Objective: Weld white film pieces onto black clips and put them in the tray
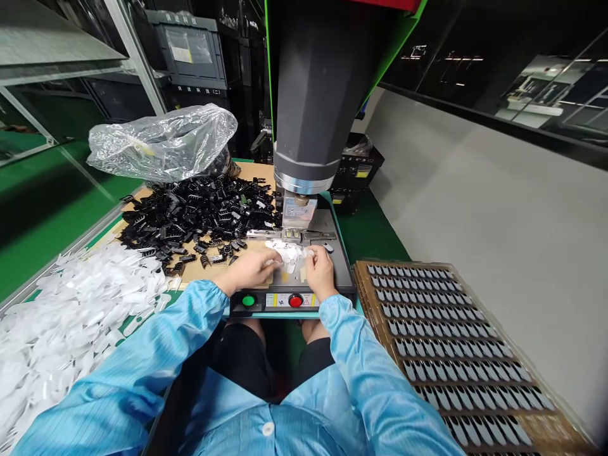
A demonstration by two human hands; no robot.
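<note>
- The left hand (256,266) is over the front of the machine's base (311,278), palm down, its fingers (270,255) curled in and their tips at the left edge of a small cluster of white pieces (289,252).
- Those left fingertips look nearly closed and touch the cluster (whether they truly grip a piece, I cannot tell).
- The right hand (322,272) comes in from the other side; its thumb and forefinger are pinched together on the cluster's right end.
- So the white pieces are between the two hands, spread and overlapping, just in front of the metal fixture (293,235).
- Beside the right fingertips, on the base, is a small grey part (327,247).
- Above the fixture hangs the machine's head (308,120), well apart from both hands.
- Along the base's front edge, below the hands, are a green button (248,300) and a red button (295,301) (neither hand is on them).
- On the bench to the left are a heap of black parts (199,212) and, nearer the person, a broad pile of white pieces (80,304).
- A clear bag (161,142) is behind the black heap.
- To the right, a tray (375,310) holds grey parts in rows.
</note>
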